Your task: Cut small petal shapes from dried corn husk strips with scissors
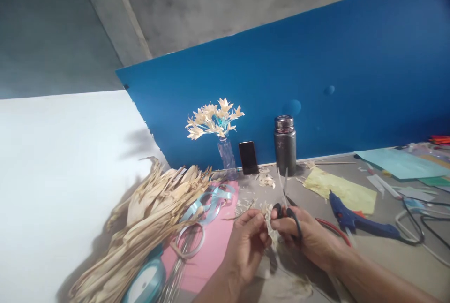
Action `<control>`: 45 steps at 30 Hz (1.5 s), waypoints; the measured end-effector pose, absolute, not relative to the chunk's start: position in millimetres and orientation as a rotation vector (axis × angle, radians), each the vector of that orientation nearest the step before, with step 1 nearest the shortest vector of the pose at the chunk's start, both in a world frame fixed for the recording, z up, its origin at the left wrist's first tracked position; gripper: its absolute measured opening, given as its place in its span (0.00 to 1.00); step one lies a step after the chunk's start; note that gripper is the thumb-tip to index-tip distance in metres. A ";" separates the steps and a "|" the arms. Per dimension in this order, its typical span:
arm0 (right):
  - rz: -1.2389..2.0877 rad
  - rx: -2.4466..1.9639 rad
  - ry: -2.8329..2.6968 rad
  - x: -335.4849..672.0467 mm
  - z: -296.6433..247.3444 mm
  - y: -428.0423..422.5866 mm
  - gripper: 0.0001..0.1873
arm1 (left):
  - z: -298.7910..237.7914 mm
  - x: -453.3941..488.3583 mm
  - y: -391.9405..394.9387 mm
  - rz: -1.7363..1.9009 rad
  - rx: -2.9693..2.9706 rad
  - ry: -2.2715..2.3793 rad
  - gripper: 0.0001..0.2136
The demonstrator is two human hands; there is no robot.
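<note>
The left hand (249, 238), in the lower middle of the frame, has its thumb and fingertips pinched together on a pale husk piece (270, 225). Just beside it, the right hand (304, 233) holds scissors (284, 189) by their dark handles, the blades pointing up and slightly apart. The husk piece hangs between the two hands, above the worktop (383, 268); its lower end is blurred.

At lower left lies a bundle of dried husks (154, 221), near a pink sheet (216, 258), curled light-blue ribbon (211, 205) and a ribbon roll (146, 280). At centre, pale husk flowers (213, 119) stand in a clear bottle (227, 158). To its right, a phone (248, 157) leans upright against the blue board (253, 78), and a dark flask (285, 150) stands farther right. A crumpled yellow sheet (339, 190) and a blue glue gun (363, 223) lie at lower right.
</note>
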State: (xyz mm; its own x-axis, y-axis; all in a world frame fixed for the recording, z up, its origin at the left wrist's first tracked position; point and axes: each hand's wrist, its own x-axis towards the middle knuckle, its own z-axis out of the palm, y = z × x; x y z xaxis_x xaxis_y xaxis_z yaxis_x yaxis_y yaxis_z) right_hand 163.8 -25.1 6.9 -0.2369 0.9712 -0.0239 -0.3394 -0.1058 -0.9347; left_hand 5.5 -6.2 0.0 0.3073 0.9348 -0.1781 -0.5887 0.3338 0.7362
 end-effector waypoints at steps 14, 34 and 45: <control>1.340 -1.113 -1.336 176.7 13.6 -20.9 0.13 | -1.7 -5.3 13.8 1.241 0.864 0.942 0.22; 0.721 -1.395 -1.387 243.8 -6.3 41.9 0.15 | 13.4 60.7 165.7 0.827 1.549 1.456 0.17; 0.672 -1.302 -1.627 207.9 -8.3 9.5 0.11 | 23.0 36.7 23.0 0.832 1.625 0.830 0.27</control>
State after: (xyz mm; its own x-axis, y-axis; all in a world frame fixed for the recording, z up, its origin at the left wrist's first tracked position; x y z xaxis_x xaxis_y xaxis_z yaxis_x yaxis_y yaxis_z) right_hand 207.9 9.5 -8.3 -0.0213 0.9483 0.3166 0.4482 0.2921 -0.8449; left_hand 36.7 23.0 23.0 0.5120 0.8529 0.1020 0.1006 -0.1775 0.9790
